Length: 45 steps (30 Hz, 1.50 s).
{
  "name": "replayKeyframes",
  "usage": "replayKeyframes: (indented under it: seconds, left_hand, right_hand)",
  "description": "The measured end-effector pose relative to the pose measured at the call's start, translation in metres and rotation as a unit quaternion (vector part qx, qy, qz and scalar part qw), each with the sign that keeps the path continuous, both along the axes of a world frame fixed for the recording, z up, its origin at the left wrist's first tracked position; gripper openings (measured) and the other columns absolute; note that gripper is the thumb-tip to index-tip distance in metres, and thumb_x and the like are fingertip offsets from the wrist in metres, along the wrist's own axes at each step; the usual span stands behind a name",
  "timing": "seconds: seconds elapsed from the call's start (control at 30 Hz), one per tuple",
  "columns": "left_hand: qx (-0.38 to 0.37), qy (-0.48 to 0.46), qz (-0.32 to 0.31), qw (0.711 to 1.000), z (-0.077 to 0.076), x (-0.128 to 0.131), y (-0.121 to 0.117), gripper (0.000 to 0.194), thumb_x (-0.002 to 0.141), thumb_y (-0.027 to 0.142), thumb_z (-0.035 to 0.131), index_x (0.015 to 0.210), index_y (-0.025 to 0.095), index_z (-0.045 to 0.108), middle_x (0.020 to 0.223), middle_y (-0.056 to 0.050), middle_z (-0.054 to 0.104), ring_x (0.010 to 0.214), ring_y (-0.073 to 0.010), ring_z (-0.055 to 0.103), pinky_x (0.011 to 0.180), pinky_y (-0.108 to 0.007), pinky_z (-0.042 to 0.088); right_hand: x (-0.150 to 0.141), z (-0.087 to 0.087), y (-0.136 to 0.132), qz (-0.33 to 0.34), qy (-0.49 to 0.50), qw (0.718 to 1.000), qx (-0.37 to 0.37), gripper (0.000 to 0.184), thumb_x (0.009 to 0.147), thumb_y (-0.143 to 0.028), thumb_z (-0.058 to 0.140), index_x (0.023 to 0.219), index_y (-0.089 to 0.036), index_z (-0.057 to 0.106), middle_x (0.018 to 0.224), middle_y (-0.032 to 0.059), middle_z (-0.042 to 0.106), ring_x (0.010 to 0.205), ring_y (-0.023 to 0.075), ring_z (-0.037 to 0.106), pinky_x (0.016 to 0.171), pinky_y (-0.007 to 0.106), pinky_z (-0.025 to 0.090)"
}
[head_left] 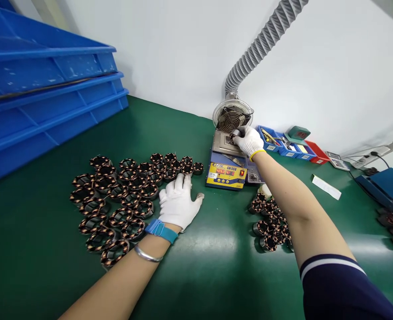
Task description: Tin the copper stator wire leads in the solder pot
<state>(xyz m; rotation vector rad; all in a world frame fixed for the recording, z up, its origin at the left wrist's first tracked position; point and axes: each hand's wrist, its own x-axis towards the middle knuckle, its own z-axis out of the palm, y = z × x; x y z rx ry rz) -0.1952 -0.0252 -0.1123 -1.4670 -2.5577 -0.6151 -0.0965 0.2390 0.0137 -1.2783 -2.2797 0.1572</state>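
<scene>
My right hand (250,141), in a white glove with a yellow cuff edge, is closed on a wound motor stator (235,134). It holds this stator tilted over the metal top of a solder pot (220,143) with a yellow control panel (226,176) and a red digital display. My left hand (179,202), also gloved, lies on the table with fingers stretched out and thumb apart. Its fingertips reach the near edge of a group of copper-wound stators (129,182); whether they touch one is unclear.
Behind the pot stands a round fan guard (232,120) with a grey duct (266,42). Blue crates (49,106) are stacked at left. More stators (269,222) lie under my right forearm. Small blue bins (287,151), a red bin (317,153) and a paper strip (327,186) are at right.
</scene>
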Motion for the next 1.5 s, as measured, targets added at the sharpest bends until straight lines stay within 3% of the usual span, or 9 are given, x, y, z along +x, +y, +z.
replayKeyframes:
  seconds: [0.23, 0.37, 0.57, 0.7, 0.8, 1.0, 1.2, 1.33, 1.5]
  left_hand:
    - [0.031, -0.013, -0.011, 0.999, 0.003, -0.001, -0.002, 0.065, 0.081, 0.046, 0.050, 0.139, 0.017, 0.043, 0.152, -0.012, 0.034, 0.125, -0.0373, 0.037, 0.095, -0.054, 0.034]
    - [0.053, -0.002, -0.025, 0.998, 0.002, -0.001, -0.001, 0.066, 0.080, 0.046, 0.052, 0.139, 0.016, 0.045, 0.152, -0.011, 0.035, 0.134, -0.0380, 0.028, 0.106, -0.056, 0.025]
    - [0.052, -0.003, -0.039, 0.998, -0.003, -0.001, 0.001, 0.071, 0.079, 0.051, 0.053, 0.141, 0.017, 0.043, 0.150, -0.010, 0.037, 0.139, -0.0399, 0.021, 0.111, -0.060, 0.012]
    - [0.044, 0.005, -0.042, 0.998, -0.003, -0.001, 0.003, 0.073, 0.080, 0.054, 0.051, 0.141, 0.016, 0.043, 0.151, -0.010, 0.036, 0.139, -0.0397, 0.022, 0.112, -0.060, 0.012]
    - [0.046, 0.008, -0.047, 0.998, -0.003, -0.001, 0.007, 0.073, 0.079, 0.055, 0.051, 0.141, 0.016, 0.043, 0.151, -0.010, 0.036, 0.139, -0.0392, 0.022, 0.112, -0.060, 0.012]
    - [0.083, 0.005, -0.049, 0.995, -0.001, 0.001, 0.009, 0.070, 0.079, 0.056, 0.052, 0.135, 0.015, 0.049, 0.141, -0.013, 0.049, 0.135, -0.0372, 0.030, 0.113, -0.059, 0.010]
    - [0.154, -0.001, -0.068, 0.986, 0.004, -0.001, 0.004, 0.055, 0.079, 0.056, 0.055, 0.115, 0.016, 0.061, 0.113, -0.011, 0.066, 0.124, -0.0326, 0.046, 0.110, -0.048, 0.025]
    - [0.175, -0.006, -0.078, 0.982, 0.004, -0.001, 0.004, 0.046, 0.078, 0.053, 0.058, 0.104, 0.016, 0.064, 0.119, -0.011, 0.062, 0.121, -0.0301, 0.048, 0.105, -0.043, 0.034]
    - [0.124, -0.020, -0.070, 0.990, 0.004, 0.000, 0.003, 0.041, 0.078, 0.054, 0.059, 0.094, 0.017, 0.064, 0.133, -0.013, 0.052, 0.120, -0.0325, 0.049, 0.098, -0.045, 0.041]
  right_hand:
    - [0.001, 0.002, -0.001, 0.008, 0.020, 1.000, 0.002, 0.041, 0.072, -0.038, 0.061, 0.110, -0.024, 0.066, 0.104, 0.0041, 0.069, 0.097, 0.0243, 0.063, 0.089, 0.040, 0.048]
    - [0.003, 0.010, -0.003, 0.023, 0.058, 0.998, -0.009, 0.043, 0.073, -0.039, 0.061, 0.111, -0.019, 0.065, 0.103, 0.0071, 0.069, 0.094, 0.0230, 0.063, 0.088, 0.039, 0.048]
    - [0.011, 0.017, -0.014, 0.081, 0.148, 0.983, -0.077, 0.040, 0.075, -0.038, 0.059, 0.106, -0.014, 0.067, 0.094, 0.0050, 0.071, 0.088, 0.0188, 0.064, 0.086, 0.032, 0.049]
    - [0.019, 0.016, -0.023, 0.073, 0.173, 0.977, -0.097, 0.041, 0.077, -0.038, 0.058, 0.108, -0.012, 0.067, 0.093, 0.0061, 0.071, 0.087, 0.0185, 0.064, 0.085, 0.033, 0.050]
    - [0.022, 0.017, -0.024, 0.074, 0.152, 0.982, -0.086, 0.041, 0.076, -0.039, 0.059, 0.107, -0.014, 0.067, 0.093, 0.0053, 0.071, 0.088, 0.0188, 0.065, 0.086, 0.033, 0.049]
    - [0.011, 0.012, -0.013, 0.013, 0.094, 0.995, -0.021, 0.042, 0.073, -0.039, 0.061, 0.110, -0.020, 0.066, 0.102, 0.0056, 0.070, 0.097, 0.0219, 0.064, 0.089, 0.035, 0.048]
    - [0.003, 0.002, -0.011, -0.010, 0.061, 0.998, -0.022, 0.043, 0.078, -0.044, 0.055, 0.114, -0.022, 0.062, 0.111, 0.0070, 0.067, 0.101, 0.0231, 0.062, 0.091, 0.037, 0.048]
    - [0.003, 0.003, -0.016, -0.025, 0.039, 0.999, -0.023, 0.040, 0.079, -0.043, 0.054, 0.113, -0.024, 0.063, 0.110, 0.0070, 0.068, 0.104, 0.0255, 0.062, 0.091, 0.039, 0.048]
    - [0.003, 0.004, -0.019, -0.038, 0.031, 0.998, -0.038, 0.040, 0.077, -0.041, 0.057, 0.113, -0.025, 0.064, 0.111, 0.0063, 0.068, 0.107, 0.0266, 0.061, 0.092, 0.039, 0.048]
